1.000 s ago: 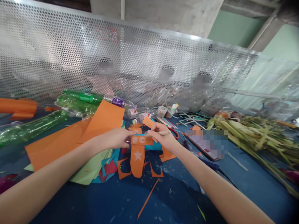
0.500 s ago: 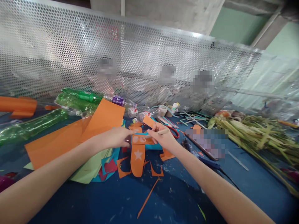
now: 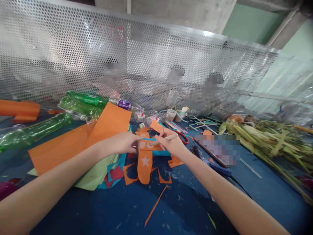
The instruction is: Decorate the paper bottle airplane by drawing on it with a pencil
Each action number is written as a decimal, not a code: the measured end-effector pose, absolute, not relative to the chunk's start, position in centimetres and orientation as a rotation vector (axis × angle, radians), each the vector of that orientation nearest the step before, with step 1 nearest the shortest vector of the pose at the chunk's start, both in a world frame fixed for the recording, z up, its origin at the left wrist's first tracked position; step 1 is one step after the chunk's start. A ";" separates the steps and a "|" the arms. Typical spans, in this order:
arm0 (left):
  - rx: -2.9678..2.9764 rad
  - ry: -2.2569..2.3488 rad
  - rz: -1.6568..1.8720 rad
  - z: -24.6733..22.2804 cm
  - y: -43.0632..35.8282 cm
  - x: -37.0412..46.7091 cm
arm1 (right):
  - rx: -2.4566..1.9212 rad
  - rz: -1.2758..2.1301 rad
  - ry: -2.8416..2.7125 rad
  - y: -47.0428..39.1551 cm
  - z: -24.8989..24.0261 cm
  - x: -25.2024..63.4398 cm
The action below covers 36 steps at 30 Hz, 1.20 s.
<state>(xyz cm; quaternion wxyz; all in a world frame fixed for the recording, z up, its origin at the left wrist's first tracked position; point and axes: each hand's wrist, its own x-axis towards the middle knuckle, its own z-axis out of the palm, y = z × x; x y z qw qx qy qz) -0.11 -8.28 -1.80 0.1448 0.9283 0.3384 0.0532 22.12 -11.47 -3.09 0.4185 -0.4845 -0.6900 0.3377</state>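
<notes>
A model plane (image 3: pixel 145 171) covered in orange and blue paper lies in front of me. A white star marks its near wing, and pale round spots run along its side. My left hand (image 3: pixel 126 143) is closed around the plane's left end, which shows dark between the fingers. Over the plane's body, my right hand (image 3: pixel 170 142) pinches a slim whitish pen (image 3: pixel 172 136), its tip at or just above the orange side beside the round spots. I cannot tell whether it touches. Orange paper scraps (image 3: pixel 165 178) with curved cutouts lie close to the wing.
Orange sheets (image 3: pixel 56 147) and pale green paper (image 3: pixel 94 179) lie left. Plastic bottles (image 3: pixel 49 125) stand behind them. To the right are a phone (image 3: pixel 212 151), a blue corded tool (image 3: pixel 220 170) and dry husks (image 3: pixel 264 137). A perforated metal screen (image 3: pixel 151 49) closes the back, with people behind it.
The pen tip has shifted slightly along the plane's orange side. My left hand keeps its hold, and the whole view has moved a little.
</notes>
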 end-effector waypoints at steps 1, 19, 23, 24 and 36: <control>2.667 0.978 0.151 -1.7 -8.3 -0.1 | -1.220 0.855 -1.732 -11.5 -3.1 22.1; 2.665 1.015 0.128 -0.8 -9.0 0.4 | -1.208 0.805 -1.705 -11.4 -3.2 22.0; 2.653 1.039 0.097 -0.4 -9.3 0.6 | -1.225 0.805 -1.672 -11.3 -3.1 22.0; 2.648 1.049 0.088 -0.3 -9.4 0.6 | -1.222 0.812 -1.668 -11.3 -3.1 22.0; 2.643 1.041 0.080 -0.2 -9.4 0.7 | -1.192 0.811 -1.701 -11.4 -2.9 22.0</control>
